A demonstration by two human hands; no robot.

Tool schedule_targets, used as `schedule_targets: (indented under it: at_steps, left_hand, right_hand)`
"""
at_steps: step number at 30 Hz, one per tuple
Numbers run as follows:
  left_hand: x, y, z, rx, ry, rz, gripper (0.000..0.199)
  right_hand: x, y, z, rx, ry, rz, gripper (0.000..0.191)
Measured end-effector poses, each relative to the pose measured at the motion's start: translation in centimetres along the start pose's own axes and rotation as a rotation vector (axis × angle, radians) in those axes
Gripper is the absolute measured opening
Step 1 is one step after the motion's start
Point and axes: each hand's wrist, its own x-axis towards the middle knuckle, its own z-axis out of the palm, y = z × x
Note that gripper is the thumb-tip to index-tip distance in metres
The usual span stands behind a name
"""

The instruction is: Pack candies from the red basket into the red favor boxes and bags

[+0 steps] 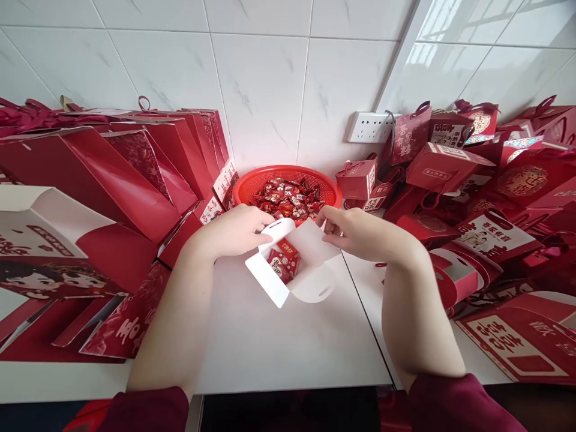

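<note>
A small gift box stands on the white tabletop in front of me, its white-lined flaps spread apart. Inside it lie several red wrapped candies. My left hand pinches the box's far left side, next to a rounded flap with a handle slot. At the far right, the curled fingers of my right hand close on the edge of a white flap; their tips are partly hidden. Just beyond both hands sits a red plastic basket filled with similar wrapped candies.
Flat red gift bags and boxes stand in rows at the left. Many made-up red gift boxes are piled along the right. A white power strip is against the tiled wall. A dark seam crosses the tabletop right of the box.
</note>
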Motion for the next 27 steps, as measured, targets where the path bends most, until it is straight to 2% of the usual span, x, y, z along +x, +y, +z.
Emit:
schedule_targets:
  at_steps: [4, 7, 9, 11, 14, 18, 20, 23, 27]
  left_hand:
    - [0.1, 0.0, 0.1, -0.053, 0.029, 0.024, 0.027]
    - [1.2, -0.7, 0.8, -0.233, 0.014, -0.021, 0.044]
    - [2.0, -1.4, 1.2, -0.293, -0.025, -0.067, 0.048]
    - [2.4, -2.0, 1.6, -0.247, -0.036, -0.106, 0.044]
    - [2.1, -2.3, 1.5, -0.13, -0.02, -0.168, 0.037]
    - [0.7, -1.7, 0.7, -0.213, -0.221, -0.327, 0.04]
    - [0.2, -1.1, 0.3, -0.334, -0.277, -0.337, 0.043]
    - [-0.3, -0.4, 0.1, -0.427, -0.217, -0.257, 0.044]
    - [-0.6, 0.0, 0.2, -0.2, 0.0, -0.217, 0.036]
  right_hand:
    - [-0.1, 0.0, -0.1, 0.06, -0.019, -0.001, 0.014]
    - [0.2, -0.2, 0.3, 0.153, -0.158, 0.131, 0.018]
    - [0.5, -0.2, 0.8, 0.201, -0.251, 0.224, 0.018]
    - [0.7, 0.0, 1.2, 0.233, -0.275, 0.259, 0.017]
    - [0.7, 0.3, 1.3, 0.249, -0.25, 0.234, 0.014]
    - [0.4, 0.5, 1.3, 0.155, -0.188, 0.183, 0.014]
    - [0.3, 0.5, 1.3, 0.096, -0.162, 0.136, 0.018]
    - [0.2, 0.2, 1.3, 0.081, -0.148, 0.077, 0.02]
    - [-0.1, 0.0, 1.3, 0.087, -0.115, 0.043, 0.018]
